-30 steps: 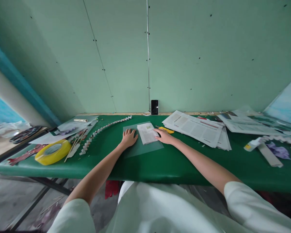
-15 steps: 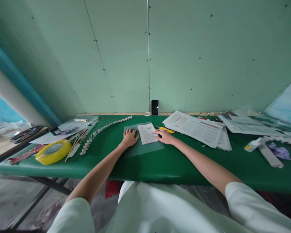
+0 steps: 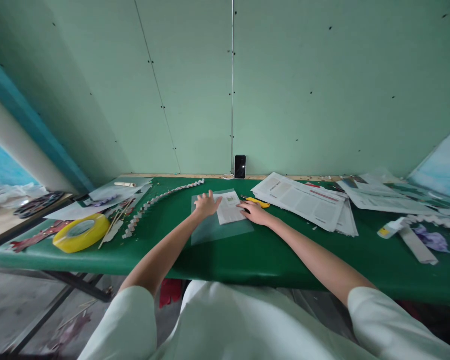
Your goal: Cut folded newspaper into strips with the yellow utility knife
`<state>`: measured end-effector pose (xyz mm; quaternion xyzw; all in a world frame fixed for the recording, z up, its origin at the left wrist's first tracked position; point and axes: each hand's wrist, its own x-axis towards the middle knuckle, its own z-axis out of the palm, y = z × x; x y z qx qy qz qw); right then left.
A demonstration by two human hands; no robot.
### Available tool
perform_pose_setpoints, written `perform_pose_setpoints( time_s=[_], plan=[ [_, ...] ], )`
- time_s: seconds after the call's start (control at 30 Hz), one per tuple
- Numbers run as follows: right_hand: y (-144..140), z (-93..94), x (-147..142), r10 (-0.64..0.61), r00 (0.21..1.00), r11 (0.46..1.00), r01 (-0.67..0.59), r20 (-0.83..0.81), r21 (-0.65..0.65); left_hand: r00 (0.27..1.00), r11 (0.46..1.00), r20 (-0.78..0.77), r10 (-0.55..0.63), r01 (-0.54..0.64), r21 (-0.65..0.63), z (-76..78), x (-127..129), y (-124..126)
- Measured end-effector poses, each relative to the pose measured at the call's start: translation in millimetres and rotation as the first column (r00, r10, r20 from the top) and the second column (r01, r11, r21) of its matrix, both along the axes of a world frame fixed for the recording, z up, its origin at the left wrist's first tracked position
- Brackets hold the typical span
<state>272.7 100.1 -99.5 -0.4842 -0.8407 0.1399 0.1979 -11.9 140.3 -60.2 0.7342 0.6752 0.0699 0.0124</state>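
The bench [image 3: 247, 257] wears a smooth green covering with a soft sheen, like vinyl. On it lies a clear plastic sheet [image 3: 219, 231], thin and faintly glossy, and on that a small printed paper [image 3: 229, 209], matt white. The newspapers [image 3: 303, 200] are matt newsprint. The tape roll [image 3: 81, 233] is glossy yellow plastic. Thin sticks [image 3: 114, 222] beside it look like bare wood. The phone [image 3: 240, 166] has a shiny black glass face. The wall [image 3: 285, 85] is matt pale green board, studded with dark screw heads.
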Motion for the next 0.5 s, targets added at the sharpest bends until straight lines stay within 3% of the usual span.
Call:
perform_pose_setpoints(
  time_s=[0.17,0.33,0.5],
  plan=[
    [-2,2.1,0,-0.002,1.0,1.0,0.002,0.003,-0.011,1.0,0.999,0.004,0.002,-0.001,-0.039,-12.7,9,-11],
    [-5,6.4,1,-0.001,1.0,0.999,0.002,0.016,-0.05,0.999,0.997,0.027,-0.023,0.025,-0.077,-9.2,6,-12],
    [0,10.9,-6,0.06,0.998,0.993,-0.062,0.018,0.098,0.999,0.993,0.03,-0.024,0.027,-0.114,-5.6,8,-10]
  ],
)
